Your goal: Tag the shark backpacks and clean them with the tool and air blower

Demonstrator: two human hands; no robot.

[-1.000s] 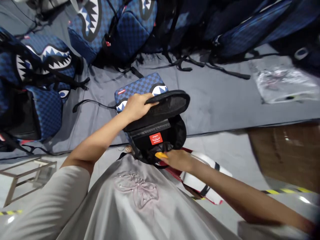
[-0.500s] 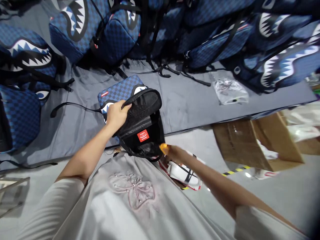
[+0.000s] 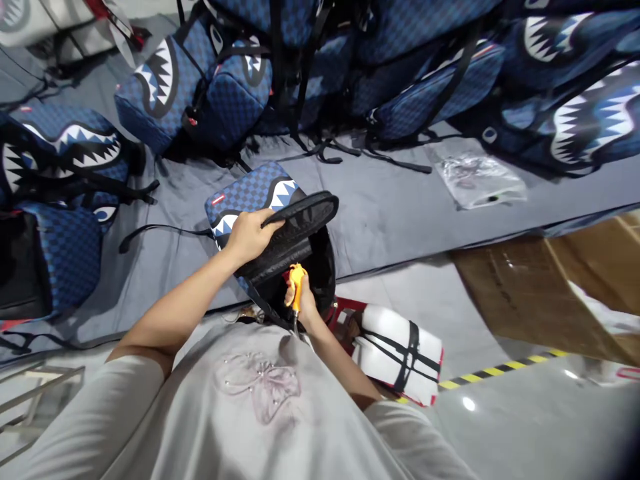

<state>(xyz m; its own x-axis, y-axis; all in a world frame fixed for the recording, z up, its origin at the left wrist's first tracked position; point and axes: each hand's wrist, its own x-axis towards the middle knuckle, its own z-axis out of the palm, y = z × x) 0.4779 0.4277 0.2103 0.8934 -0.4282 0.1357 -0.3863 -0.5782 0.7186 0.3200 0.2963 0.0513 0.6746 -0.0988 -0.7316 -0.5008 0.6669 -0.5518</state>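
— Blue checkered backpack, where is it?
— At the desk's near edge, mouth open toward the person.
— Left hand?
— Arm stretched forward, grip closed on the black flap, lifting it.
— Right hand?
— Elbow bent, wrist turned up at the opening, grip wrapped around an orange-handled tool.

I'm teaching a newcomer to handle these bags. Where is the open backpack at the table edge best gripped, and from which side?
Grip the backpack by the raised black flap, coming from the left, as the left hand does. The flap's rim stands up, clear of the body, and the right hand with the orange tool fills the opening's near side.
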